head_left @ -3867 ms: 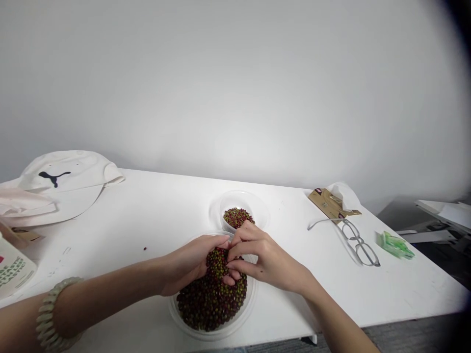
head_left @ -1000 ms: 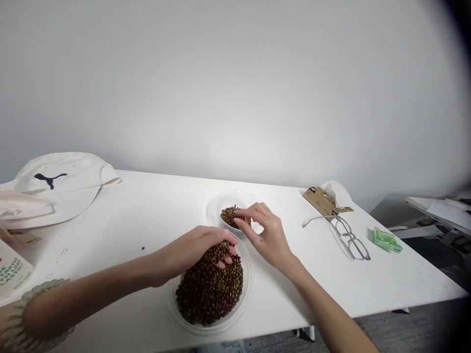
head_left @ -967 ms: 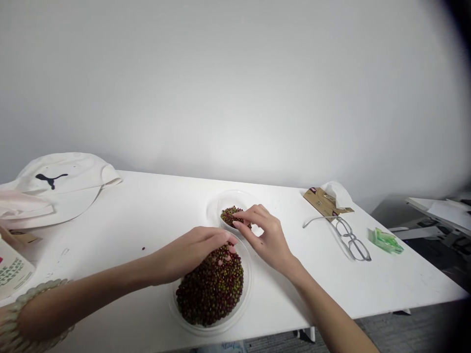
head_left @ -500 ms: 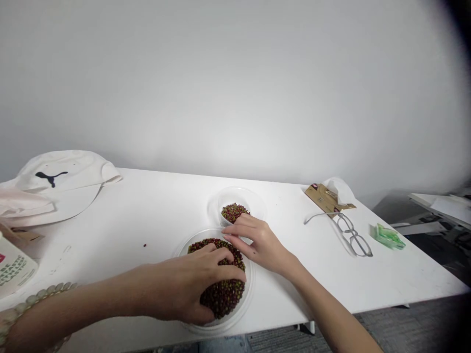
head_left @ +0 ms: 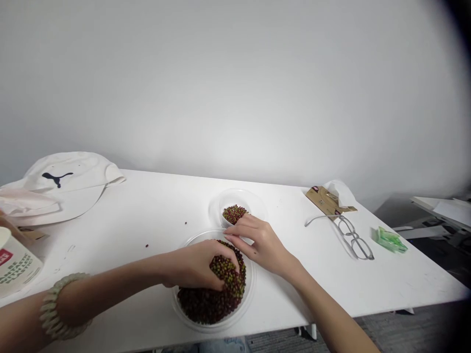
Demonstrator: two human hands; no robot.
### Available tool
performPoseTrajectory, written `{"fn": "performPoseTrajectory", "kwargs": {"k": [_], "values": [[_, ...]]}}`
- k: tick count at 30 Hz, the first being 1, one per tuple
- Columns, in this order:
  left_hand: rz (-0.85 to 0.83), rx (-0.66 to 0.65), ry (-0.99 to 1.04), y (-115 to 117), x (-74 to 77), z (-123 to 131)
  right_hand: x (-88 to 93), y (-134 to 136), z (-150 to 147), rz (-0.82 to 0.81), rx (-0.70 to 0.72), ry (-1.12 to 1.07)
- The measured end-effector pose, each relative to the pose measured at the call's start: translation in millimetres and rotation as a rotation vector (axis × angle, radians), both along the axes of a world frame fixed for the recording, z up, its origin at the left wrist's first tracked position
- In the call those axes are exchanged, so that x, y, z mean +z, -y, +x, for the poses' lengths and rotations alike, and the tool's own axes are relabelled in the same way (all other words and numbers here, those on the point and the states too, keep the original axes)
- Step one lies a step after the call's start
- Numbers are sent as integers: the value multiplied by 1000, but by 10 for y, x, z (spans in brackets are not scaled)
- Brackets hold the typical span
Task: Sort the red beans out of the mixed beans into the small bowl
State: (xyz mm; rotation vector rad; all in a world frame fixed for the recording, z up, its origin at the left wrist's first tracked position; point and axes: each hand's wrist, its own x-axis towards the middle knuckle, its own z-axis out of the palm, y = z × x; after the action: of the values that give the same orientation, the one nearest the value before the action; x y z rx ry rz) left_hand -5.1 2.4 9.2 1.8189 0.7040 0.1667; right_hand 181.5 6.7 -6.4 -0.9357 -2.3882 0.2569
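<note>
Reaching from the left, my left hand (head_left: 200, 267) is sunk by its fingers into red and green beans (head_left: 226, 282). Its thumb and fingers curl around some of them; the tips are partly buried. The beans fill much of a large clear plastic bowl (head_left: 243, 309) near the table's front edge. At that bowl's far rim, my right hand (head_left: 257, 240) has its thumb and fingertips pinched on the edge. Just behind stands a smaller clear bowl (head_left: 253, 202) with fewer beans (head_left: 234, 214), partly covered by my right hand.
On the white table (head_left: 128, 220) lie a white cap (head_left: 69, 169) and a paper cup (head_left: 18, 264) at left. Two loose beans lie between cap and bowls. At right are a brown tissue pack (head_left: 326, 198), eyeglasses (head_left: 353, 235) and a green wrapper (head_left: 392, 240). A wall rises behind.
My left hand has shifted left and turned within the beans, exposing more of them on the right. Another loose bean lies on the table. My right hand stays at the rim.
</note>
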Motion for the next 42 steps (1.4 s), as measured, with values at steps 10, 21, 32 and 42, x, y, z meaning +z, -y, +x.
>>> {"fn": "performPoseTrajectory", "kwargs": {"k": [10,21,32,42], "values": [[-654,305,292,74,162,31,116,27,36,-134,-57,-178],[-787,419,444,90,-8,96,179,93,58,-194,147,-77],[-778,371,450,100,-26,97,178,109,21,-236,184,-31],[-842,402,442,76,-42,64,147,-65,125,-62,-232,-348]]}}
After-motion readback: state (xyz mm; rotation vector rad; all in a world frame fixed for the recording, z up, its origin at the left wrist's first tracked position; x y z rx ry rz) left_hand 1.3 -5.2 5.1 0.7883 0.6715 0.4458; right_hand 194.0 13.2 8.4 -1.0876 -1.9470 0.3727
